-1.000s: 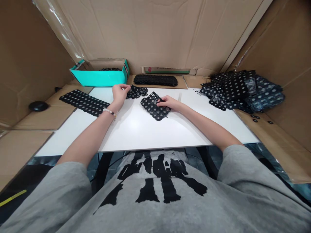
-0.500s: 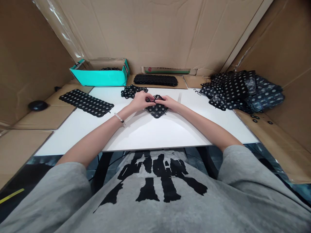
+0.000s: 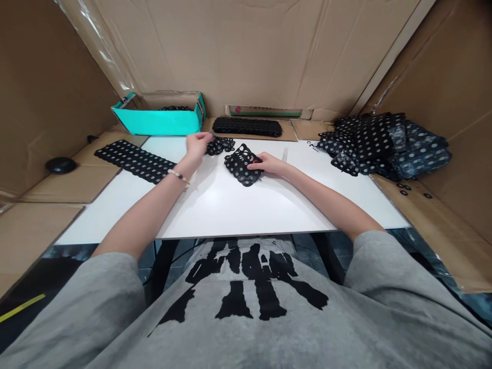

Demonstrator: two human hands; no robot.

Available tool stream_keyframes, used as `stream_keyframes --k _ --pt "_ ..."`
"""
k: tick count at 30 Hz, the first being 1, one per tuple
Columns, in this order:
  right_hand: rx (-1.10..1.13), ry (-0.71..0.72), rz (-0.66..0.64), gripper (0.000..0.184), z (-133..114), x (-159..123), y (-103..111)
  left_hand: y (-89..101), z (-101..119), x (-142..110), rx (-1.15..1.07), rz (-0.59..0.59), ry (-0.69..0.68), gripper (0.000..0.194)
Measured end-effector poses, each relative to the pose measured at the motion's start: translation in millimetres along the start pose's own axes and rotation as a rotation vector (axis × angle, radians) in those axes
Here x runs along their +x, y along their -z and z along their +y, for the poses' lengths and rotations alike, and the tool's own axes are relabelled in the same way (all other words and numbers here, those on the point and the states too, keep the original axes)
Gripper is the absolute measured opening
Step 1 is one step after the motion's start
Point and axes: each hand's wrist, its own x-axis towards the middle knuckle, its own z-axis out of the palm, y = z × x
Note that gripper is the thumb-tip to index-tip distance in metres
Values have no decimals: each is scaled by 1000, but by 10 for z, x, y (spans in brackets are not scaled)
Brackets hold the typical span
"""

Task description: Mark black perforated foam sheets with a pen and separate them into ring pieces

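My right hand grips the right edge of a small black dotted sheet, thumb on top and fingers underneath. Grey round dots cover most of the sheet, while open holes show white along its top corner. My left hand is apart from the sheet, up and to the left, its fingertips pinched together. Whatever may be between those fingertips is too small to make out. Beside them lies a heap of black ring-like pieces, partly covered by the hand. A longer black dotted sheet lies left, partly behind my left wrist.
A turquoise-fronted box with dark pieces inside stands at the back left. Behind the white table lies a long black bundle. Dotted sheets are heaped at right, near several loose black rings. A dark round object sits far left.
My left hand has left the small sheet and moved up and left to the ring heap. The sheet now lies more open in my right hand, its holed corner showing.
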Motion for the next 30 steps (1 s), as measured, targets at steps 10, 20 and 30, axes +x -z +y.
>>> stream_keyframes --k 10,20,30 --pt "71 -88 97 29 -47 -9 -65 202 -29 -42 400 -87 -423 51" --pt "70 68 87 42 27 22 -28 -152 439 -568 340 -598 -642 36" --pt "227 47 21 43 72 55 36 -217 356 -510 89 -508 -303 29"
